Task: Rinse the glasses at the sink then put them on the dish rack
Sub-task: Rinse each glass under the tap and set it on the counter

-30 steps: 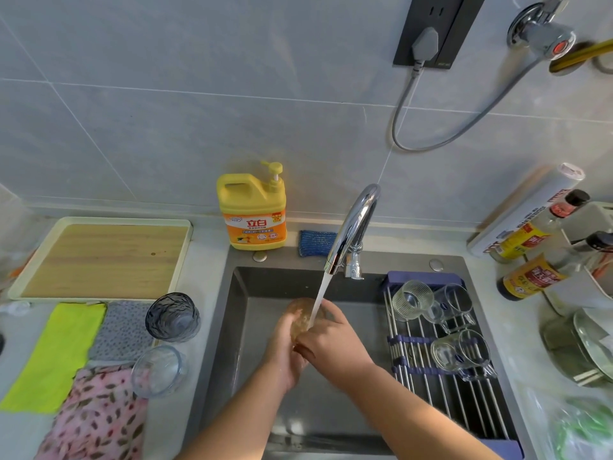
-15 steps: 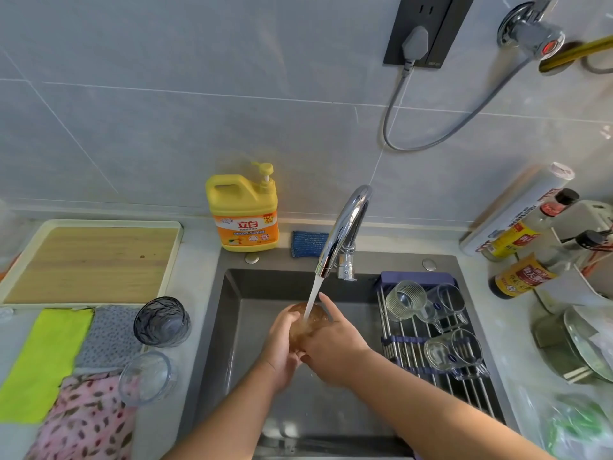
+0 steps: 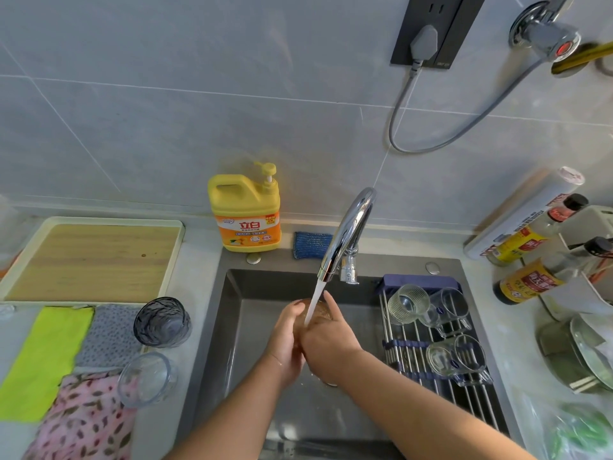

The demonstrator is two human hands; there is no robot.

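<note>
An amber glass (image 3: pixel 319 310) is held over the grey sink (image 3: pixel 232 313), under the water running from the chrome tap (image 3: pixel 345 237). My left hand (image 3: pixel 285 340) wraps its left side and my right hand (image 3: pixel 328 340) grips its right side; most of the glass is hidden by my fingers. On the counter to the left stand a dark blue-grey glass (image 3: pixel 162 322) and a clear glass (image 3: pixel 146 380). The dish rack (image 3: pixel 414 346) lies over the sink's right part and carries several clear glasses (image 3: pixel 406 303) lying on their sides.
A yellow detergent bottle (image 3: pixel 245 214) and a blue sponge (image 3: pixel 311 244) sit behind the sink. A wooden tray (image 3: pixel 89 260) and cloths (image 3: pixel 46 356) lie at the left. Sauce bottles (image 3: pixel 527 280), a foil roll and a pot crowd the right counter.
Both hands have kept hold of the amber glass under the stream, shifting slightly on it. The view has drifted a little.
</note>
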